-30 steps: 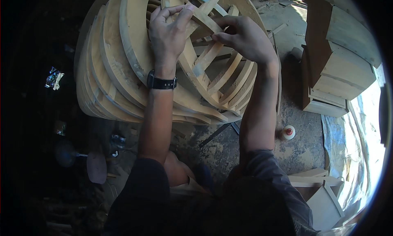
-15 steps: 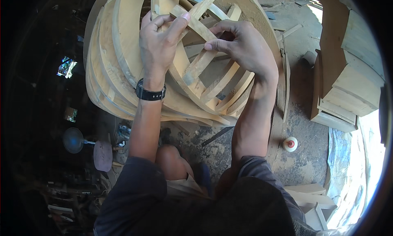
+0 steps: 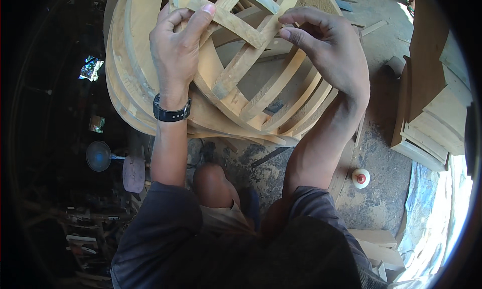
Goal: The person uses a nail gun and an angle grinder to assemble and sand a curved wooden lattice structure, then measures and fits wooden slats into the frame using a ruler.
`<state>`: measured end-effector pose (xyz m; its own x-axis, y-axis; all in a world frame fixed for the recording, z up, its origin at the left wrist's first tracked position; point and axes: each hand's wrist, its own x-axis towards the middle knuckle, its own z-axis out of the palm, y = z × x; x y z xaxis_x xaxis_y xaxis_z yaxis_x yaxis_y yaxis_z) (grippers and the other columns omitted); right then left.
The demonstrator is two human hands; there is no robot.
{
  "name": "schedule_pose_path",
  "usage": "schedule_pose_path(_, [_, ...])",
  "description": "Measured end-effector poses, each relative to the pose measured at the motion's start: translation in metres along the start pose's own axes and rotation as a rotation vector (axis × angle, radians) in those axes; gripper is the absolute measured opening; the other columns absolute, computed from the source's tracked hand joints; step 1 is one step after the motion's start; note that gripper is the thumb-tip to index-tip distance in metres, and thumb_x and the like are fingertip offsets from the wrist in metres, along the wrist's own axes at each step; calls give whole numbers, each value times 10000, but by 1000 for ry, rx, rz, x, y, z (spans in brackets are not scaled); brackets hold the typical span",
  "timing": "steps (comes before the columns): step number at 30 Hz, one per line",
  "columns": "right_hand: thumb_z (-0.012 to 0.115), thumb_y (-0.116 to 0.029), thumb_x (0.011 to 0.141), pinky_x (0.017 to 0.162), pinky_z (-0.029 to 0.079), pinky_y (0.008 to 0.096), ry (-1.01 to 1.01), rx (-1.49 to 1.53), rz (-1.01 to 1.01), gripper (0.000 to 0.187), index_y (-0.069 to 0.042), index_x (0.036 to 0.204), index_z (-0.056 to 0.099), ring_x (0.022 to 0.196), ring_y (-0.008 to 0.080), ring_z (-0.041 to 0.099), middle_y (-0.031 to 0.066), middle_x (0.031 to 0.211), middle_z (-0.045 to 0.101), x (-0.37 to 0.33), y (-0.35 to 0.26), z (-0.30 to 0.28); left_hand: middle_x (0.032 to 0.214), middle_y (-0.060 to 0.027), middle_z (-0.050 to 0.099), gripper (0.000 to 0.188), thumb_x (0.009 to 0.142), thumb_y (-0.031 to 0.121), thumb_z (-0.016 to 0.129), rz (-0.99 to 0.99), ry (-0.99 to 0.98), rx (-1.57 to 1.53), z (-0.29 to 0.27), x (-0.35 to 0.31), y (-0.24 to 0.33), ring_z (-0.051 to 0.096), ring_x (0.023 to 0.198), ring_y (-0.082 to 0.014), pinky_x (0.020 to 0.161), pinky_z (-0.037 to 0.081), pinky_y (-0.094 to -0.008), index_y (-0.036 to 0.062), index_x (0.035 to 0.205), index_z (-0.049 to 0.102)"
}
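Finding one: the right hand (image 3: 331,48) is off the short slat (image 3: 233,25). Half a second ago its thumb and finger gripped the slat's far end; now they sit to the right of that end, beside the upper part of the diagonal strut (image 3: 240,65). The left hand (image 3: 175,53) keeps its pinch on the near end, thumb on top. As judged, the slat now depends on the left hand alone, plus whatever support lies beneath it.

The right thumb and forefinger are close, with a slight gap at the tips — whether they hold something small or touch the strut cannot be told.

The slat lies between the hands, slanting down to the right, over the curved wooden frame (image 3: 143,35). Its squared right end overlaps the strut in view; firm contact is not confirmed.

Edges: the strut stands just left of the right fingertips, and curved ribs (image 3: 276,91) run below that hand, with gaps between them. Room: the slat's right end has open space around the fingertips — the left fingers are tighter, set in among the frame members. A white bottle (image 3: 360,178) stands well below the right hand.
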<state>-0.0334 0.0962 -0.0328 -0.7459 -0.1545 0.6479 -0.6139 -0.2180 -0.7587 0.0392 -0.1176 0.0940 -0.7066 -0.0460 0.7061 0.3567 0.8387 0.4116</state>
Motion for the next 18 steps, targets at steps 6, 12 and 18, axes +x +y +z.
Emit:
schedule_pose_path(6, [754,-209,965,848,505,260,85,153,76,315,-1,1201,739,910,101,657,50,1019,751,-7,6,-23,1062,-20,635,296,973,225,716,-13,-49,-105,-4,0,-6,622,923,-88,851,470,-241,-68,934,742])
schedule_pose_path(12, [764,-208,949,793,481,248,241,145,97,304,-24,1191,756,890,94,653,31,973,755,-15,16,-37,1084,-24,668,303,967,235,723,-58,-21,-158,-2,1,-6,638,968,-99,894,483,-258,-67,992,743])
schedule_pose_path(18, [785,-103,899,719,500,258,525,302,30,232,39,1078,744,805,86,634,46,910,735,-19,-1,-31,1005,8,633,334,922,264,785,-138,-36,-129,0,2,5,594,832,-64,749,467,-230,-63,872,740])
